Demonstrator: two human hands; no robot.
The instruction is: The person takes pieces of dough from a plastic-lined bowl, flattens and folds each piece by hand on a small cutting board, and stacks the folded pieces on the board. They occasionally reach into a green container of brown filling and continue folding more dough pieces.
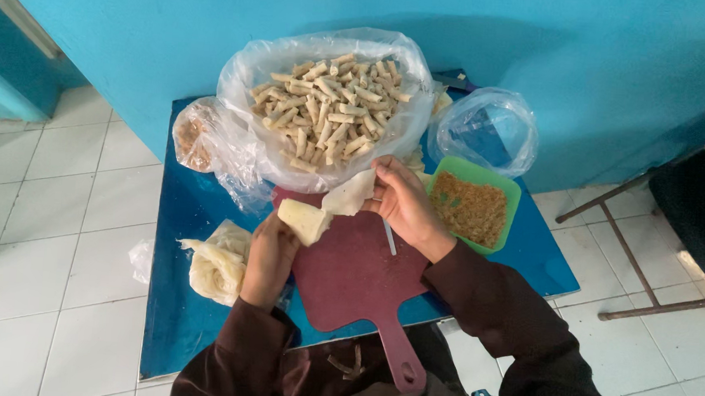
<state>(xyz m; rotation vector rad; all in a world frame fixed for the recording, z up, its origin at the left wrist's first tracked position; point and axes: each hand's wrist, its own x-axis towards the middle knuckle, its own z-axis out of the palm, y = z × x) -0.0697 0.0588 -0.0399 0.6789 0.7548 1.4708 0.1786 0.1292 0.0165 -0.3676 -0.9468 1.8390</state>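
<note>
A pale thin pastry wrapper hangs between both hands above a dark red cutting board. My left hand grips its folded lower-left part. My right hand pinches the upper-right corner. Just beyond the hands, a clear plastic bag holds a heap of several small finished rolls. A green container of brown crumbly filling stands right of my right hand.
A stack of pale wrappers lies on plastic at the left of the blue table. A second bag with brownish content and an empty clear bag sit at the back. Metal chair legs stand on the white tiled floor at right.
</note>
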